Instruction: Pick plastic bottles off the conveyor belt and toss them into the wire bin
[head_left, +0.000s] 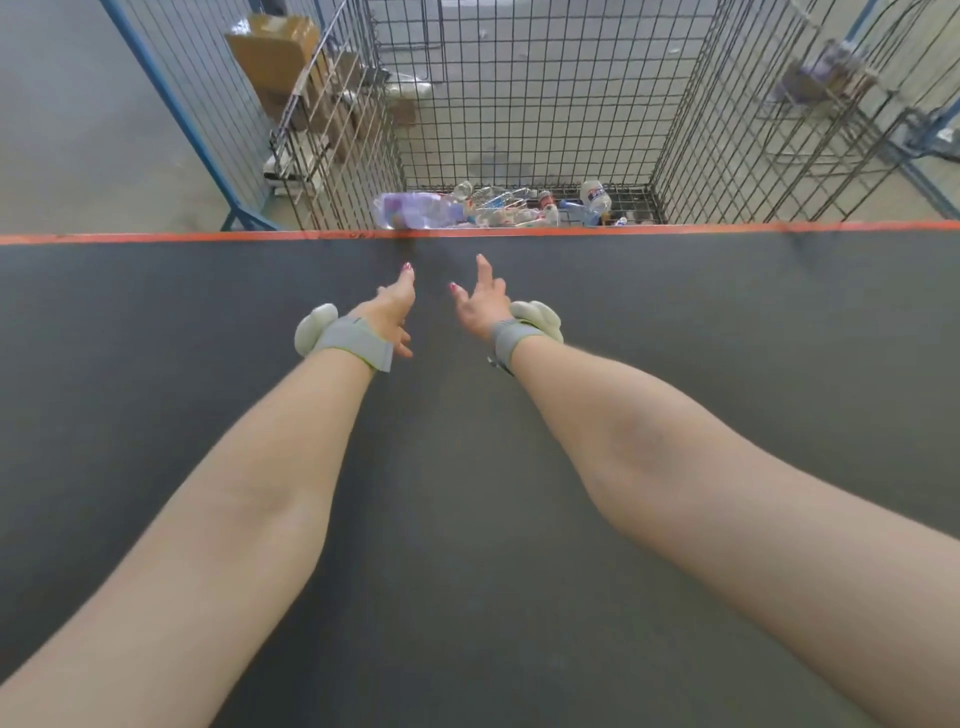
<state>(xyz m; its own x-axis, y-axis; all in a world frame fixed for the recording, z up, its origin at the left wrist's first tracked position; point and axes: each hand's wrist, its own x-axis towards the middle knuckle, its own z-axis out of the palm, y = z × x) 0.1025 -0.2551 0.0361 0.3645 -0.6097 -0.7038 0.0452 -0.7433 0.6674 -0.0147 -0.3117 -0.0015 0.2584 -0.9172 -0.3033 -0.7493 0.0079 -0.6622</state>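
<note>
My left hand (392, 312) and right hand (480, 306) are both stretched forward near the centre of the frame. Both are open, fingers straight and loosely spread, and they hold nothing. The left hand points its fingertips at the upper middle of the frame, thumb hanging toward me. The right hand is turned palm inward, with one finger raised higher than the rest. The two hands are near each other but do not touch. Each wrist has a grey band, the left band (353, 343) and the right band (511, 338), with a pale rounded pod on its outer side. My bare forearms run back to the lower corners of the frame. Under them the dark conveyor belt (156, 322) spreads bare across the full width, left and right of my arms. Its far side ends in an orange edge strip (208, 237), just above my fingertips. Past that strip stands the wire bin (519, 104), open toward me, with mesh walls rising at the left, back and right. The plastic bottles (519, 208) lie heaped at its bottom. A larger, blurred, purple-labelled bottle (415, 210) sits at the left of the heap, just beyond the strip. Cardboard boxes (272, 47) are stacked in the upper left behind the mesh.
</note>
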